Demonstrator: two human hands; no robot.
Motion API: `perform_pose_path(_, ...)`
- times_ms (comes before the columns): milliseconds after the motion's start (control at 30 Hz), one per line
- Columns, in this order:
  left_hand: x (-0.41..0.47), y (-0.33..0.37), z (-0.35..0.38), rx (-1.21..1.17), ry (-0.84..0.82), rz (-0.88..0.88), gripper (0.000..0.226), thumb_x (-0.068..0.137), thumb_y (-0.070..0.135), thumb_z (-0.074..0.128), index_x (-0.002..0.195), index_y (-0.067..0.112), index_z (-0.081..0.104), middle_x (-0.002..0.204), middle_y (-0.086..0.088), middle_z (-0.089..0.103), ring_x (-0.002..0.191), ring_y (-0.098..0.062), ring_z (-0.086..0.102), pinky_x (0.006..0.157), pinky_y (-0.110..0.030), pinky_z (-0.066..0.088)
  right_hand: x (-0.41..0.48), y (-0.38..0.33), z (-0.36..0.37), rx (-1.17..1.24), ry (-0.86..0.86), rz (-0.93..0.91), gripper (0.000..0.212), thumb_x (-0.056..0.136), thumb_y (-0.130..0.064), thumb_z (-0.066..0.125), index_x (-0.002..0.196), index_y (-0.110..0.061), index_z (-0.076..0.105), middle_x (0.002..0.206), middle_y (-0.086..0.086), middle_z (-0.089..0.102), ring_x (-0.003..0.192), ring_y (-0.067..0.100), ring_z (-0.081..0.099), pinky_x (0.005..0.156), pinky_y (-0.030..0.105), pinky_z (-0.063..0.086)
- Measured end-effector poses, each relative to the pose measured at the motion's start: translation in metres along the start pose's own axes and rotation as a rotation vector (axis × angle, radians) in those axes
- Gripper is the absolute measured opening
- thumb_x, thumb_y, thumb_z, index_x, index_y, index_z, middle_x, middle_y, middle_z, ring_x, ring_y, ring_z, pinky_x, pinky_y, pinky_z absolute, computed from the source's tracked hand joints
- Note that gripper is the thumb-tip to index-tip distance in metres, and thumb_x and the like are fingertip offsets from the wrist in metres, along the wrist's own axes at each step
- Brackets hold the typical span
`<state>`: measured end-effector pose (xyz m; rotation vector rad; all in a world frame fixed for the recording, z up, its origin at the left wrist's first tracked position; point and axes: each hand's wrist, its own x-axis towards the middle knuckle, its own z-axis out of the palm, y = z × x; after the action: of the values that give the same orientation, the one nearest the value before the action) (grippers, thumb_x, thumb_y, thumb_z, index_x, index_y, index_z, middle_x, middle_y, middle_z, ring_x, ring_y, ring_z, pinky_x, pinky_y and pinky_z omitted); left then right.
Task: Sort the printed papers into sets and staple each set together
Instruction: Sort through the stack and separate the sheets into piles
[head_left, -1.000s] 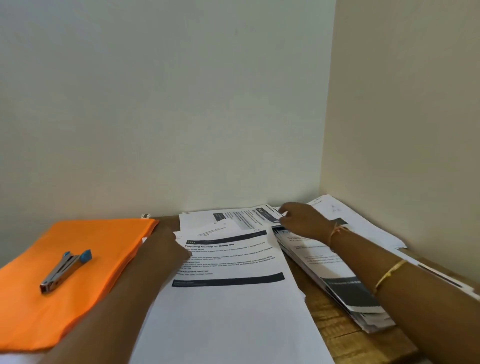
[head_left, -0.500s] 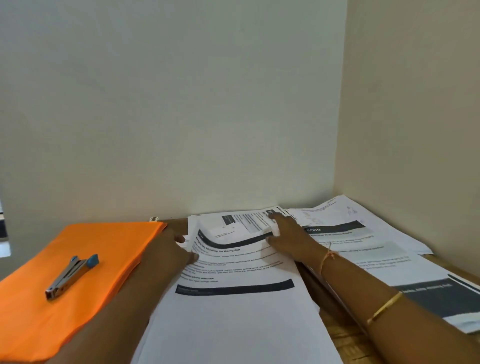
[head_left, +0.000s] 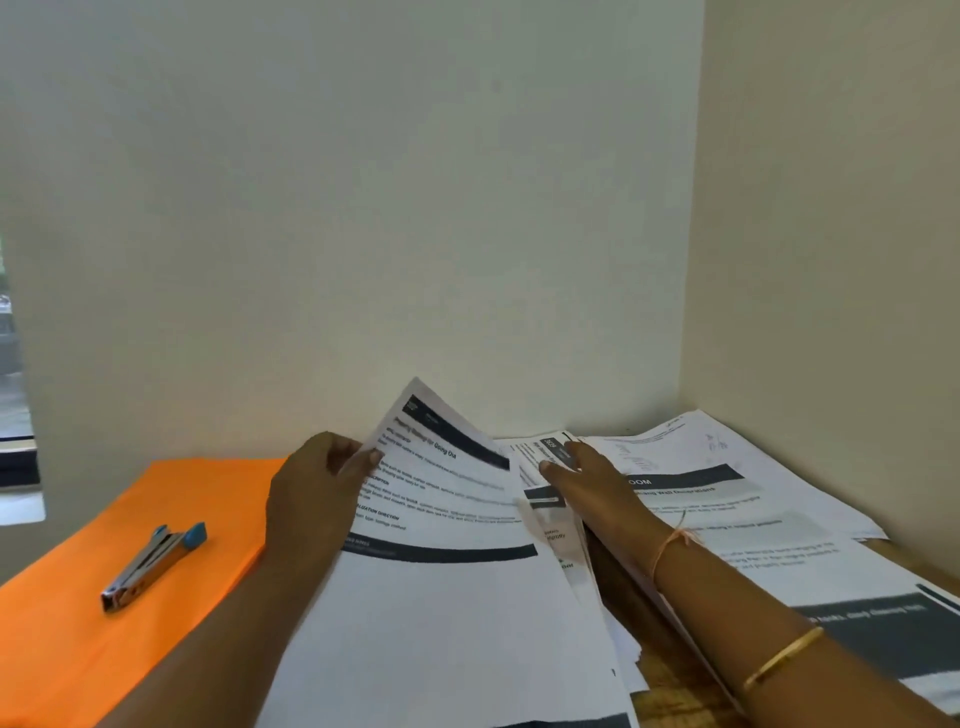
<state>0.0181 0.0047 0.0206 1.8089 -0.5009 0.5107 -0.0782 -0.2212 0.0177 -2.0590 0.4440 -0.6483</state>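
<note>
My left hand (head_left: 311, 493) grips the left edge of a printed sheet (head_left: 441, 519) with dark header and footer bars, its far end lifted off the stack in front of me. My right hand (head_left: 587, 483) lies with straight fingers on a smaller printed page (head_left: 545, 457) just right of that sheet. Another spread of printed papers (head_left: 753, 509) covers the right side of the table up to the corner. A metal stapler (head_left: 153, 566) with blue ends lies on an orange folder (head_left: 130, 597) at the left, apart from both hands.
Two plain walls meet at the far right corner behind the papers. A strip of wooden table (head_left: 675, 691) shows between the two paper stacks. A window edge (head_left: 15, 415) is at the far left.
My left hand has taken hold of the top sheet and raised its far end. My right hand came from the right pile to the small page in the middle.
</note>
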Motion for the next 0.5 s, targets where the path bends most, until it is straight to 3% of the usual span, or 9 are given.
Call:
perform_pose_path(100, -0.0015, 0.0066, 0.0003, -0.135, 0.044, 0.021, 0.013, 0.09, 0.024, 0.062, 0.08, 0.02, 0.054, 0.076, 0.005, 0.065, 0.067, -0.01, 0.063, 0.049, -0.019, 0.042, -0.0048, -0.0029, 0.0014, -0.034, -0.039, -0.073, 0.059, 0.099, -0.039, 0.044, 0.149, -0.013, 0.026, 0.154, 0.0, 0.029, 0.14, 0.016, 0.028, 0.106, 0.024, 0.024)
perform_pose_path(200, -0.0027, 0.0102, 0.001, -0.256, 0.058, 0.012, 0.012, 0.088, 0.025, 0.063, 0.081, 0.022, 0.054, 0.076, 0.007, 0.066, 0.061, -0.003, 0.064, 0.048, -0.014, 0.047, -0.0084, -0.0064, 0.0021, -0.022, -0.06, -0.138, 0.053, 0.099, -0.037, 0.043, 0.145, -0.013, 0.033, 0.147, 0.001, 0.04, 0.133, 0.013, 0.037, 0.093, 0.018, 0.029)
perform_pose_path(267, -0.0016, 0.0084, 0.0011, -0.33, 0.057, -0.016, 0.011, 0.087, 0.024, 0.065, 0.082, 0.02, 0.056, 0.079, 0.002, 0.069, 0.069, -0.012, 0.068, 0.059, -0.026, 0.054, -0.0076, -0.007, 0.002, -0.009, -0.035, -0.145, 0.053, 0.098, -0.036, 0.046, 0.145, -0.016, 0.033, 0.142, 0.005, 0.047, 0.13, 0.017, 0.043, 0.093, 0.019, 0.032)
perform_pose_path(333, 0.0004, 0.0052, 0.0011, -0.408, 0.052, -0.063, 0.011, 0.085, 0.024, 0.068, 0.085, 0.017, 0.059, 0.085, -0.005, 0.072, 0.079, -0.025, 0.07, 0.073, -0.044, 0.057, -0.0049, -0.0059, 0.0001, 0.048, -0.007, -0.137, 0.054, 0.097, -0.035, 0.05, 0.145, -0.019, 0.033, 0.132, 0.014, 0.056, 0.122, 0.025, 0.052, 0.1, 0.031, 0.043)
perform_pose_path(367, 0.0011, 0.0041, 0.0013, -0.444, 0.052, -0.09, 0.012, 0.085, 0.024, 0.069, 0.086, 0.017, 0.059, 0.087, -0.007, 0.072, 0.081, -0.028, 0.07, 0.077, -0.049, 0.056, -0.0035, -0.005, -0.0012, 0.074, 0.002, -0.133, 0.051, 0.096, -0.034, 0.051, 0.142, -0.019, 0.036, 0.126, 0.015, 0.06, 0.115, 0.027, 0.057, 0.095, 0.036, 0.048)
perform_pose_path(433, 0.0022, 0.0028, 0.0014, -0.488, 0.052, -0.132, 0.013, 0.084, 0.024, 0.069, 0.089, 0.016, 0.06, 0.089, -0.007, 0.072, 0.083, -0.029, 0.07, 0.079, -0.051, 0.055, -0.0032, -0.0058, -0.0042, 0.134, -0.023, -0.101, 0.041, 0.096, -0.033, 0.053, 0.133, -0.017, 0.046, 0.121, 0.007, 0.063, 0.105, 0.021, 0.061, 0.078, 0.029, 0.052)
perform_pose_path(500, 0.0026, 0.0035, 0.0021, -0.504, 0.054, -0.166, 0.012, 0.085, 0.023, 0.068, 0.089, 0.016, 0.06, 0.088, -0.005, 0.072, 0.082, -0.027, 0.069, 0.078, -0.047, 0.056, -0.0024, -0.0055, -0.0049, 0.192, -0.098, -0.078, 0.033, 0.096, -0.03, 0.053, 0.125, -0.015, 0.056, 0.119, 0.001, 0.065, 0.105, 0.018, 0.061, 0.076, 0.027, 0.052)
